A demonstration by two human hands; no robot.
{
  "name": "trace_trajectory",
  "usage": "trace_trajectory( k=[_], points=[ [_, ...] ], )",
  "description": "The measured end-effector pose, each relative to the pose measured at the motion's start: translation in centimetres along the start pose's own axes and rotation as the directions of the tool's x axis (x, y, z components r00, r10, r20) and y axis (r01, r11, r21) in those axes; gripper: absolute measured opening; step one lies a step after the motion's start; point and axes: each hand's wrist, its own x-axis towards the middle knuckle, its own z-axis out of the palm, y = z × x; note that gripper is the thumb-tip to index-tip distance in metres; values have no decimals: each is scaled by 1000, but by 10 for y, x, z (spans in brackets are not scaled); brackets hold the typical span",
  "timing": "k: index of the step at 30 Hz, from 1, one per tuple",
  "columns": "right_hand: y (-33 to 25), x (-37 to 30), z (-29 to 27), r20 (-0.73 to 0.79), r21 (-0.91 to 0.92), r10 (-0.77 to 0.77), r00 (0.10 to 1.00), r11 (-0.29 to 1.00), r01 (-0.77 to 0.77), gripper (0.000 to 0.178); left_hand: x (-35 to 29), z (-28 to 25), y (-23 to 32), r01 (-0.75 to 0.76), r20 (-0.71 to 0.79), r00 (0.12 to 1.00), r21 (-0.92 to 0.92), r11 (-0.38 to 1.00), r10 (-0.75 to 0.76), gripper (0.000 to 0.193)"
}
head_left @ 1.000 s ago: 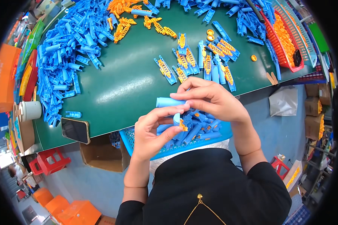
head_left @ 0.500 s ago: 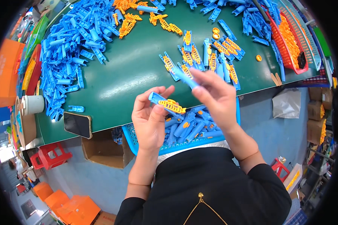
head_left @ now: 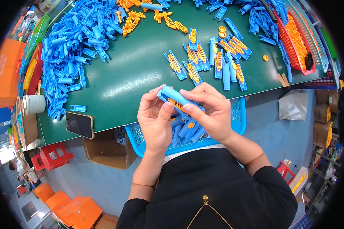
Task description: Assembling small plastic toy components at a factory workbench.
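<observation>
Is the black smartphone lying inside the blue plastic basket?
No, the black smartphone lies on the green table, left of the blue plastic basket.

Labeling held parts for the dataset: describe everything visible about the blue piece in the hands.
The blue piece looks like smooth moulded plastic: a short tube-like shell with a rounded upper-left end. An orange toothed insert shows along its lower side. It lies tilted, upper left to lower right, held in the air above the blue basket at the green table's near edge. The left hand pinches its left end, the right hand covers its right end, which is hidden.
</observation>
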Motion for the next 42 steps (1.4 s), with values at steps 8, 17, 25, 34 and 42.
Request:
trace_trajectory(
  k=[8, 17, 25, 34, 42],
  points=[
    [2, 1, -3, 45, -30, -30, 999, 999, 31, 28, 2, 0, 1, -3, -12, 1000, 17, 1000, 3, 30],
    [-4, 4, 2, 119, -305, -190, 975, 927, 218, 41, 9, -6, 2, 88, 59, 995, -66, 994, -84, 32],
    [1, 13, -2, 129, -389, -321, 938, 854, 346, 34, 5, -4, -2, -56, 67, 996, -30, 998, 58, 33],
    [2, 12, -16, 56, 391, 273, 960, 879, -273, 25, 6, -11, 4, -422, 239, 907, 528, 737, 347, 33],
    [2, 12, -11, 67, 159, 236, 970, 957, -244, 13, 26, -10, 10, -751, 751, 605, 649, -122, 266, 38]
  ],
)
